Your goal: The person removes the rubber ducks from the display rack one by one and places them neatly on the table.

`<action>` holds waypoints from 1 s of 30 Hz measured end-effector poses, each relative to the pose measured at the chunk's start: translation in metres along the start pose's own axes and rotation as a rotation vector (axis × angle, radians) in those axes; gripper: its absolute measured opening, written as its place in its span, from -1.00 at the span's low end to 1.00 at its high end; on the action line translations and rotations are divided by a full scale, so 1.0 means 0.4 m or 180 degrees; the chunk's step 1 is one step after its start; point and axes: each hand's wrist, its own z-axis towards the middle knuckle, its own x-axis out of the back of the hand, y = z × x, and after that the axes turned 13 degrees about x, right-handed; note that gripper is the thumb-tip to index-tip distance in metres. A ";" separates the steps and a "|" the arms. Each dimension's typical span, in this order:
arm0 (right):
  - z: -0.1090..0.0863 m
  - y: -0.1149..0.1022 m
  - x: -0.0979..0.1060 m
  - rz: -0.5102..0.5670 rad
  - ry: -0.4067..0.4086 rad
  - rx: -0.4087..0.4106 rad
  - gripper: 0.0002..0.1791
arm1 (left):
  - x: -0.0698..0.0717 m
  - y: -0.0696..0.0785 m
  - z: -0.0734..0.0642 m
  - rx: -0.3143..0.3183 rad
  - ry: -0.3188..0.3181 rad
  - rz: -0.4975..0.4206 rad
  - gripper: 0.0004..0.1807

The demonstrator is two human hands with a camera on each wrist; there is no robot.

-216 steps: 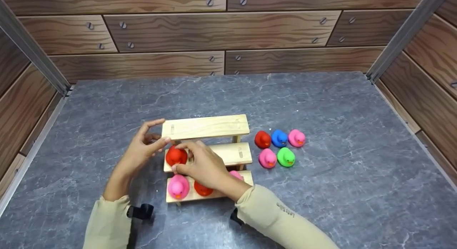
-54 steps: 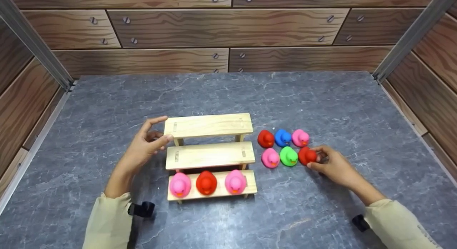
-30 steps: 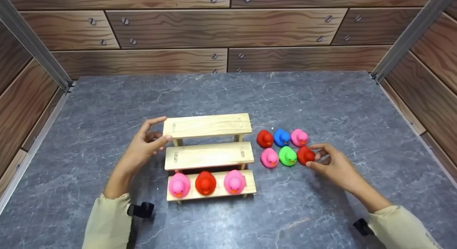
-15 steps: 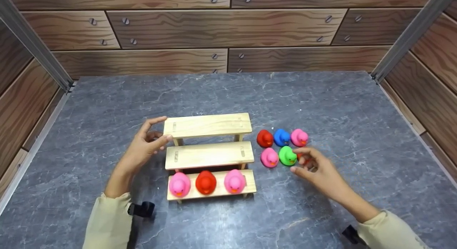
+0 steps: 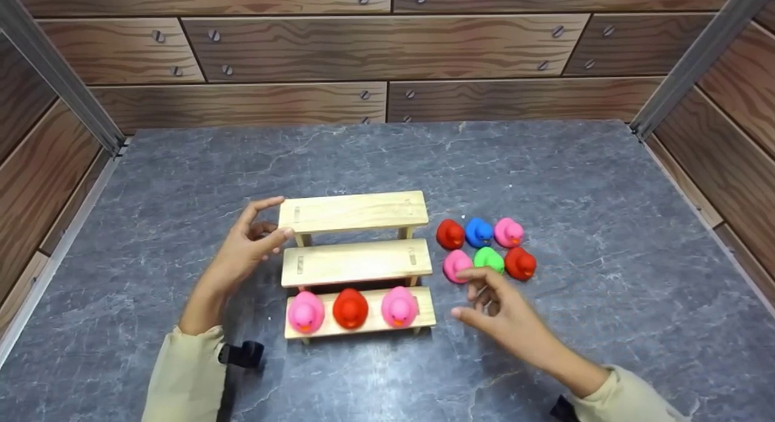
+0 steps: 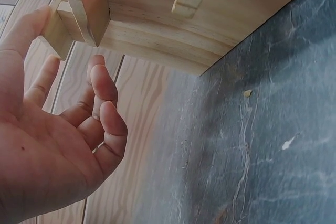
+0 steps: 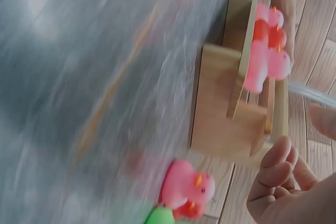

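A three-tier wooden step shelf [image 5: 357,261] stands on the grey tabletop. My left hand [image 5: 239,249] holds the left end of its top tier between thumb and index finger. In the left wrist view, the left hand's [image 6: 58,145] other fingers curl loosely below the board. On the bottom tier sit a pink rubber duck [image 5: 306,313], a red duck [image 5: 350,310] and another pink duck [image 5: 399,307]. My right hand [image 5: 502,310] holds nothing, fingers loosely bent, in front of a pink duck [image 5: 455,264] and a green duck [image 5: 488,260], overlapping both.
Right of the shelf, two rows of ducks stand close together. At the back are a red duck [image 5: 450,234], a blue duck [image 5: 479,232] and a pink duck [image 5: 508,232]; a red duck [image 5: 521,263] ends the front row. Wood-patterned walls [image 5: 387,52] enclose the tabletop.
The red duck once on the middle tier now stands at the right end of the front row. My right hand let go of it and moved left; my left hand stays put.
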 end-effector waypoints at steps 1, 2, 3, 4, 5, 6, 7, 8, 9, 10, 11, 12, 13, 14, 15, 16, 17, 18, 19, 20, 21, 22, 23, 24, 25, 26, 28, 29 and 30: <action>-0.001 0.000 -0.006 0.0007 -0.0034 0.0017 -0.50 | 0.000 0.000 0.000 0.0002 -0.0011 0.0006 -0.34; -0.003 -0.001 -0.013 0.0016 -0.0064 0.0028 -0.50 | -0.001 0.001 0.001 -0.0001 -0.0018 0.0009 -0.33; -0.004 -0.001 -0.019 0.0017 -0.0096 0.0073 -0.50 | -0.001 0.001 0.001 -0.0001 -0.0018 0.0014 -0.33; -0.004 -0.001 -0.025 0.0032 -0.0120 0.0090 -0.50 | -0.001 0.001 0.001 -0.0005 -0.0019 0.0016 -0.33; -0.005 -0.002 -0.032 0.0051 -0.0144 0.0120 -0.50 | -0.001 0.002 0.001 -0.0010 -0.0005 0.0021 -0.33; -0.005 -0.002 -0.038 0.0060 -0.0162 0.0155 -0.50 | -0.001 0.002 0.001 -0.0012 0.0006 0.0024 -0.33; -0.005 -0.003 -0.044 0.0074 -0.0180 0.0165 -0.49 | -0.001 0.003 0.001 -0.0015 0.0018 0.0023 -0.34; -0.005 -0.004 -0.050 0.0090 -0.0198 0.0170 -0.49 | -0.001 0.003 0.001 -0.0018 0.0025 0.0021 -0.34; -0.004 -0.004 -0.056 0.0098 -0.0218 0.0167 -0.48 | -0.001 0.003 0.000 -0.0017 0.0028 0.0022 -0.34; -0.003 -0.005 -0.062 0.0114 -0.0242 0.0144 -0.48 | -0.001 0.003 0.000 -0.0019 0.0027 0.0020 -0.34; -0.002 -0.006 -0.068 0.0124 -0.0270 0.0128 -0.47 | -0.001 0.002 0.000 -0.0018 0.0026 0.0017 -0.34; 0.000 -0.006 -0.073 0.0117 -0.0290 0.0108 -0.46 | -0.001 0.002 0.000 -0.0015 0.0023 0.0017 -0.34; 0.002 -0.007 -0.078 0.0128 -0.0312 0.0075 -0.46 | -0.002 0.001 0.000 -0.0013 0.0022 0.0010 -0.34; 0.004 -0.008 -0.083 0.0127 -0.0328 0.0039 -0.45 | -0.002 0.001 0.000 -0.0013 0.0020 0.0006 -0.35; 0.006 -0.008 -0.088 0.0128 -0.0348 0.0006 -0.45 | -0.002 0.001 0.001 -0.0010 0.0022 0.0006 -0.35; 0.007 -0.008 -0.092 0.0137 -0.0368 -0.0015 -0.44 | -0.002 0.001 0.001 -0.0011 0.0023 0.0000 -0.35; 0.008 -0.009 -0.096 0.0125 -0.0374 -0.0033 -0.44 | -0.003 0.001 0.001 -0.0009 0.0028 -0.0005 -0.35; 0.009 -0.009 -0.100 0.0112 -0.0381 -0.0064 -0.44 | -0.003 0.001 0.001 -0.0006 0.0034 0.0000 -0.35; 0.009 -0.010 -0.104 0.0103 -0.0389 -0.0093 -0.44 | -0.003 0.001 0.002 -0.0004 0.0038 -0.0003 -0.35; 0.009 -0.010 -0.108 0.0085 -0.0398 -0.0114 -0.44 | -0.003 0.001 0.002 -0.0003 0.0038 0.0001 -0.35; 0.009 -0.011 -0.111 0.0074 -0.0405 -0.0110 -0.44 | -0.003 0.001 0.002 0.0000 0.0034 0.0002 -0.35; 0.010 -0.011 -0.115 0.0061 -0.0407 -0.0107 -0.44 | -0.003 0.001 0.002 -0.0001 0.0031 -0.0003 -0.35; 0.010 -0.012 -0.118 0.0035 -0.0403 -0.0107 -0.44 | -0.003 0.001 0.002 0.0000 0.0029 -0.0005 -0.34; 0.011 -0.013 -0.121 0.0008 -0.0410 -0.0099 -0.44 | -0.002 0.002 0.002 -0.0001 0.0025 -0.0006 -0.34; 0.012 -0.013 -0.124 -0.0012 -0.0414 -0.0078 -0.44 | -0.002 0.002 0.002 -0.0002 0.0026 -0.0005 -0.34; 0.013 -0.013 -0.126 -0.0028 -0.0422 -0.0067 -0.44 | -0.002 0.002 0.001 -0.0001 0.0027 -0.0004 -0.34; 0.015 -0.014 -0.131 -0.0098 -0.0442 -0.0055 -0.43 | -0.001 0.003 0.000 -0.0001 0.0029 0.0002 -0.35; 0.016 -0.015 -0.134 -0.0141 -0.0458 -0.0063 -0.42 | -0.001 0.003 0.000 0.0002 0.0028 0.0013 -0.35; 0.017 -0.016 -0.136 -0.0183 -0.0479 -0.0077 -0.42 | -0.001 0.003 -0.001 0.0004 0.0028 0.0021 -0.35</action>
